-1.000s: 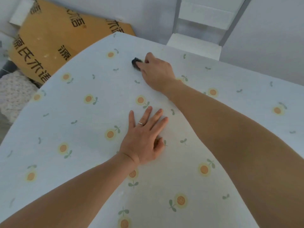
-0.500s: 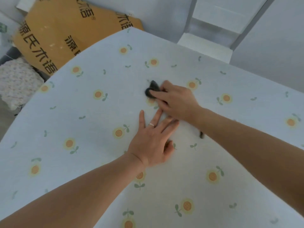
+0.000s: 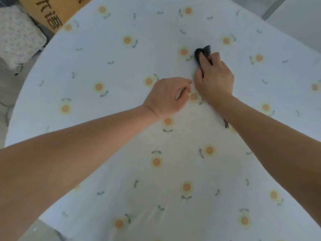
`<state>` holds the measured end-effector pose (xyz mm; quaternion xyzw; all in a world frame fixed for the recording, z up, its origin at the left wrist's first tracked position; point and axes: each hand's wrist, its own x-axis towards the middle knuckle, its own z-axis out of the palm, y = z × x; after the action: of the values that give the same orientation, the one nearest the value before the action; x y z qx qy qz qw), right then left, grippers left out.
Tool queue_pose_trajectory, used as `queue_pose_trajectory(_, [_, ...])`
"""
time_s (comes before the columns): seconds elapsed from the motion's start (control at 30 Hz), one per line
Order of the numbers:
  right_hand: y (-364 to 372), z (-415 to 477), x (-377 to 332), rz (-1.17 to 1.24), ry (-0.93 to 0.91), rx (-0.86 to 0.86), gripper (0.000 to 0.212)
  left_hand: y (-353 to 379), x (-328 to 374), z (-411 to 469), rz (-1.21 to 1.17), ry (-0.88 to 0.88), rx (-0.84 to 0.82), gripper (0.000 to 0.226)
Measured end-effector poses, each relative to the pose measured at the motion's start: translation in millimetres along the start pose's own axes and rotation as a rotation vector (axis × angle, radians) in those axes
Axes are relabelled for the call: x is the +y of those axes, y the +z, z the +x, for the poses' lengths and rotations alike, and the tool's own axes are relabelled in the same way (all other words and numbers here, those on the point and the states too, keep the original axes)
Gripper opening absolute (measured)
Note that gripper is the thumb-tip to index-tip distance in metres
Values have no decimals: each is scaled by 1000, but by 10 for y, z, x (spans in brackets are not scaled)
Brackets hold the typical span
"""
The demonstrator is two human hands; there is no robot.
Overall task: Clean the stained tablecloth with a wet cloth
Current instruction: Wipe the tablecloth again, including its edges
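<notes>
The tablecloth [image 3: 121, 70] is pale blue-white with orange flowers and covers the whole table. My right hand [image 3: 214, 80] grips a small dark cloth [image 3: 203, 50] and presses it onto the tablecloth near the middle, beside a flower. Only the cloth's front end shows past the fingers. My left hand [image 3: 166, 96] sits just left of the right hand with its fingers curled in and nothing visible in them. A small dark mark [image 3: 225, 124] peeks out at the edge of my right forearm.
A brown cardboard box [image 3: 52, 16] with black characters leans off the table's far left edge. A white patterned cushion [image 3: 17, 35] lies beside it. The table's curved edge runs along the left, with grey floor [image 3: 7, 87] below.
My right hand drew the dark cloth back from the far side toward the middle. My left hand, flat on the tablecloth before, has curled its fingers. The view tilted further down.
</notes>
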<state>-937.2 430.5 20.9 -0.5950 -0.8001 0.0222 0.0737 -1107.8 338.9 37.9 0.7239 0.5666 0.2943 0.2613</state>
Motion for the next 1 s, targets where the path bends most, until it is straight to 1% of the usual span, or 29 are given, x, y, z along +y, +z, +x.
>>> queue_pose_trajectory(0.07, [30, -679, -463, 64, -141, -65, 51, -240, -7, -465, 93, 1, -86, 25])
queue_pose_trajectory(0.13, [25, -1303, -898, 140, -222, -112, 55, -458, -88, -999, 188, -9, -176, 33])
queue_pose_trajectory(0.2, [29, -1810, -1186, 170, -283, -139, 55, -628, -183, -1473, 260, 21, -255, 39])
queue_pose_trajectory(0.27, [-22, -2200, -1365, 175, -345, -167, 54, -789, -220, -1887, 294, 73, -344, 41])
queue_pose_trajectory(0.3, [-65, -2332, -1397, 188, -379, -212, 53, -863, -217, -2065, 325, 74, -379, 45])
queue_pose_trajectory(0.37, [-220, -2387, -1345, 211, -411, -327, 49, -1027, -202, -2351, 440, 12, -433, 59])
queue_pose_trajectory(0.4, [-291, -2287, -1214, 195, -350, -336, 43, -1099, -218, -2441, 506, -46, -458, 69])
queue_pose_trajectory(0.43, [-358, -2146, -1013, 168, -237, -320, 35, -1174, -238, -2510, 558, -116, -499, 81])
queue_pose_trajectory(0.47, [-398, -1989, -728, 138, -104, -275, 32, -1251, -261, -2556, 601, -184, -546, 92])
queue_pose_trajectory(0.53, [-473, -1641, -54, 63, 189, -139, 37, -1318, -308, -2577, 672, -258, -618, 108])
queue_pose_trajectory(0.57, [-515, -1535, 194, 34, 314, -75, 39, -1309, -312, -2563, 696, -278, -668, 113])
queue_pose_trajectory(0.6, [-509, -1526, 309, 14, 397, -49, 40, -1281, -285, -2558, 706, -302, -725, 115])
queue_pose_trajectory(0.63, [-472, -1591, 262, 12, 425, -53, 40, -1243, -254, -2565, 709, -325, -768, 115])
queue_pose_trajectory(0.73, [-307, -1989, -404, 54, 363, -39, 39, -1159, -212, -2565, 750, -342, -796, 113])
queue_pose_trajectory(0.77, [-273, -2183, -679, 88, 338, -60, 40, -1147, -198, -2565, 745, -359, -803, 113])
queue_pose_trajectory(0.83, [-216, -2672, -1240, 169, 254, -193, 49, -1137, -200, -2561, 736, -395, -835, 114])
queue_pose_trajectory(0.87, [-223, -2966, -1522, 211, 181, -269, 55, -1137, -198, -2559, 747, -411, -848, 115])
queue_pose_trajectory(0.9, [-246, -3256, -1768, 270, 76, -309, 58, -1141, -198, -2555, 765, -412, -851, 117])
queue_pose_trajectory(0.97, [-278, -3718, -2046, 386, -129, -353, 53, -1158, -194, -2528, 753, -407, -852, 117])
queue_pose_trajectory(1.0, [-283, -3858, -2086, 409, -191, -379, 50, -1163, -184, -2523, 730, -417, -857, 115])
